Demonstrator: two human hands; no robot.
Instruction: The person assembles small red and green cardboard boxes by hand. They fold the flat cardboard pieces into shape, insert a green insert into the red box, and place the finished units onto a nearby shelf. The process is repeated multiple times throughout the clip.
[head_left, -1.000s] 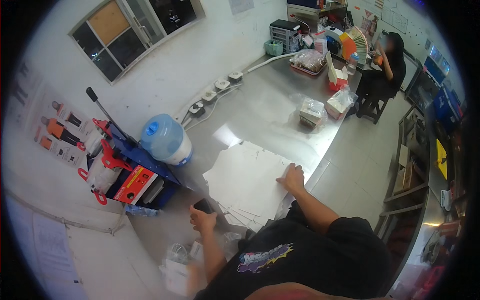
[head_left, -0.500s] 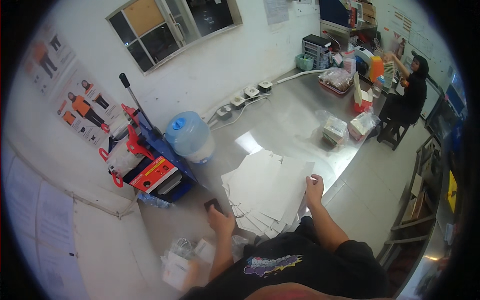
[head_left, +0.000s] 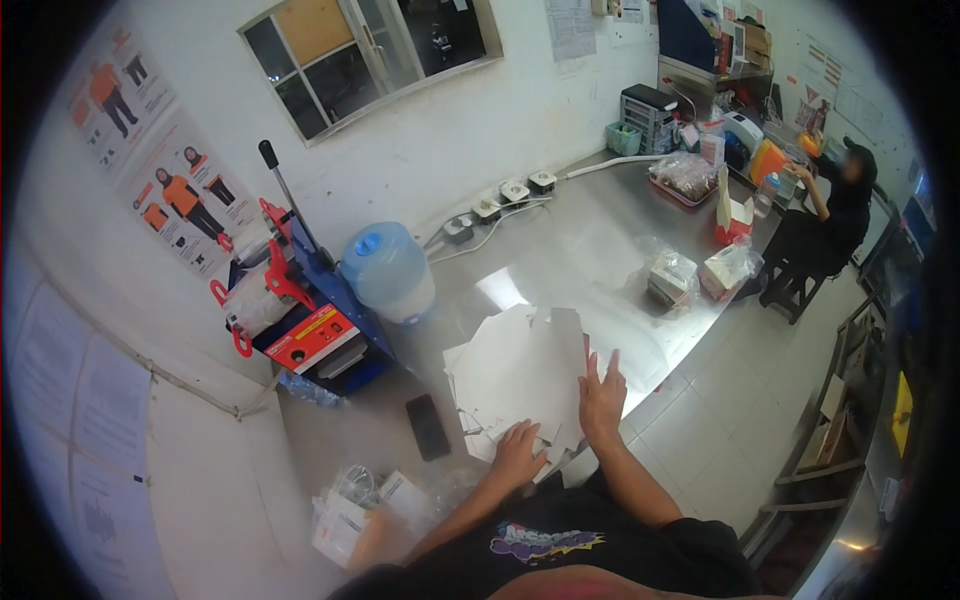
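I have a dark phone [head_left: 428, 427] lying just left of the stack of white sheets [head_left: 515, 370], with white boxes [head_left: 345, 528] and clear plastic near my left forearm. Farther left I see a red-and-blue machine [head_left: 318, 338] with a long lever, then a translucent blue jug [head_left: 388, 272]. Two bagged boxes [head_left: 672, 280] sit beyond the sheets; behind them a red-rimmed tray [head_left: 690, 201] holds plastic-wrapped items, near an open red-and-white box [head_left: 735, 218]. The stack rests on the shiny metal table [head_left: 570, 235] before me, along a white wall; a seated person is at its far end. My left hand [head_left: 516, 456] lies over the stack's near edge, my right hand [head_left: 602, 405] at its right edge, fingers extended; I cannot tell whether either grip pinches a sheet.
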